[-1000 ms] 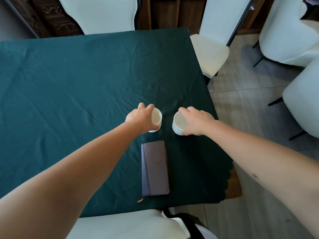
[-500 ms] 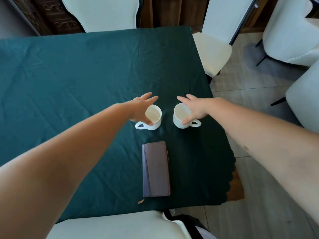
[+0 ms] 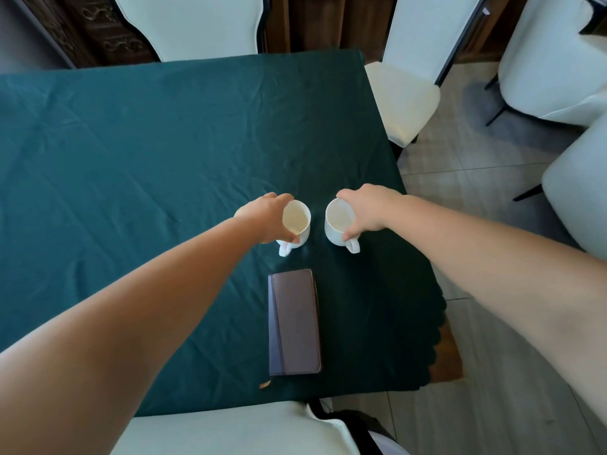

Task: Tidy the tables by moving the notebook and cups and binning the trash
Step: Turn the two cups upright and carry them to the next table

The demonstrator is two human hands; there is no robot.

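Two white cups stand side by side on the green tablecloth. My left hand grips the left cup around its rim and side, handle pointing toward me. My right hand grips the right cup the same way, its handle also toward me. Both cups look empty inside. A dark brown notebook lies closed on the cloth just in front of the cups, near the table's front edge.
White chairs surround the table: one at the back, one at the right corner, one in front of me, more at the far right. Tiled floor lies to the right. A small brown scrap sits by the notebook.
My hands were on the cups, opened with fingers spread above them half a second ago, and now close on the cups again. The handles now point toward me.
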